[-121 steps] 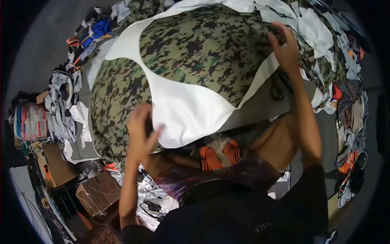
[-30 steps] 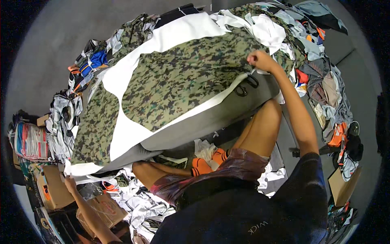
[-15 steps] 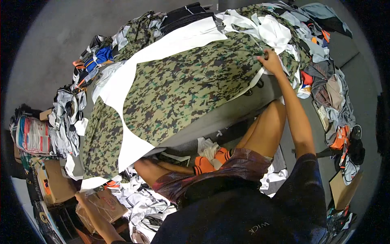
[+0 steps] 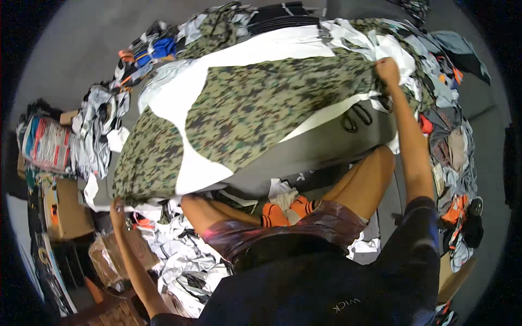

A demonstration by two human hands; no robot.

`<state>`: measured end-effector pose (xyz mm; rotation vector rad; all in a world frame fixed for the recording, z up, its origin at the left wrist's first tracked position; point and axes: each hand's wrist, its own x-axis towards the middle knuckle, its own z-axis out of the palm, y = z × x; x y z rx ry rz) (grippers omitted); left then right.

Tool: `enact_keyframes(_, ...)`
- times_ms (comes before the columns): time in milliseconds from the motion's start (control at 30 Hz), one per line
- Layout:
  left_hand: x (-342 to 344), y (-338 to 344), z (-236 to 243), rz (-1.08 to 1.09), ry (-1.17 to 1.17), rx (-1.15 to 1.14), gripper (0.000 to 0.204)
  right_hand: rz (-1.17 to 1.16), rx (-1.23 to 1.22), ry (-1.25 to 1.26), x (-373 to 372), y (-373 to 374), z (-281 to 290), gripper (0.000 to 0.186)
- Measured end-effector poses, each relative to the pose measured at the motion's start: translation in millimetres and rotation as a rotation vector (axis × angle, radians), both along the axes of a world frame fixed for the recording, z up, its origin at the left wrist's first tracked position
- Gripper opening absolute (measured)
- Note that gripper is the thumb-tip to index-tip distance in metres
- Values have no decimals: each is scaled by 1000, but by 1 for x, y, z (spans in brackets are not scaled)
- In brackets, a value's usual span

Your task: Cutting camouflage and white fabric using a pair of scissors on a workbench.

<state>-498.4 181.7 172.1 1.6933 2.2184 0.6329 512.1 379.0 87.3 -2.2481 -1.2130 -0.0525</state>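
Observation:
A large sheet of camouflage fabric point(image 4: 261, 103) with plain white areas stretches across a grey work surface point(image 4: 326, 142) in front of my legs. At the sheet's near left corner, my left hand point(image 4: 117, 212) is closed on its edge. My right hand point(image 4: 387, 73) grips the far right end in a fist, and the cloth bunches there. The sheet is pulled between both hands, with its near edge lifted in part. Beside the right end lies a pair of scissors with black handles point(image 4: 356, 117); its blades are hard to make out.
Heaps of cut cloth ring the surface: grey and white scraps point(image 4: 100, 117) at left, mixed scraps point(image 4: 448, 130) at right, white ones point(image 4: 182, 255) by my left arm. A stack of black cloth point(image 4: 283, 20) sits at the back. Cardboard boxes point(image 4: 69, 209) stand at lower left.
My left hand has moved up and away from me, taking hold of the near left corner. My right hand has closed on the right end, bunching it, and more of the scissors shows.

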Motion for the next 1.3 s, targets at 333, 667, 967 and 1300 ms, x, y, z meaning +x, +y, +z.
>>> enact_keyframes(333,282,-34,-62,-502,363,88,52,809,329,393,-175,-67,9,13)
enact_keyframes(667,333,-13,-112,-412,11,529,23,925,142,39,-297,-134,-10,21)
enact_keyframes(967,315,11,-41,-264,-571,203,20,850,119,356,-293,-125,8,17)
enact_keyframes(1300,274,23,10,-766,352,176,27,1054,-203,465,-246,-125,90,28)
